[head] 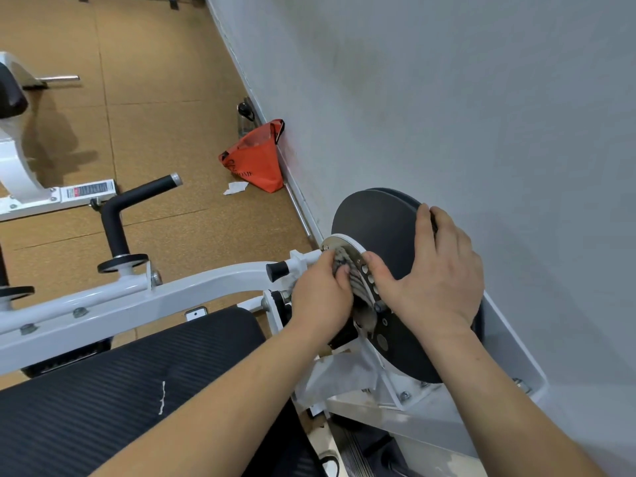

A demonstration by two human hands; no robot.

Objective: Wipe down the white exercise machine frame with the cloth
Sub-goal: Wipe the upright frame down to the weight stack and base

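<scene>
At the wall-side end of the white frame (137,294), left grip (320,297) is curled tight round the cloth (341,262), which is bunched up and pressed against the perforated metal plate (368,275) at the pivot. Pale fabric hanging below the plate looks like the cloth's loose tail, can't confirm. Right grip (444,273) holds nothing: palm flat on the black disc (378,222), fingertips over its rim, thumb just beside the plate. Reads as bracing the disc so it won't turn. Step in hand, my call: detail wipe around the pivot hardware, not the long tube yet. The tube runs left from the pivot along the far edge of the seat pad (155,383), bolts showing. Next move likely needs the cloth dragged along that tube, working round the bolt heads and the black knob (277,270). Cloth looks grey already; a refold to a cleaner face would help. On the floor by the wall: orange bag (256,160).
</scene>
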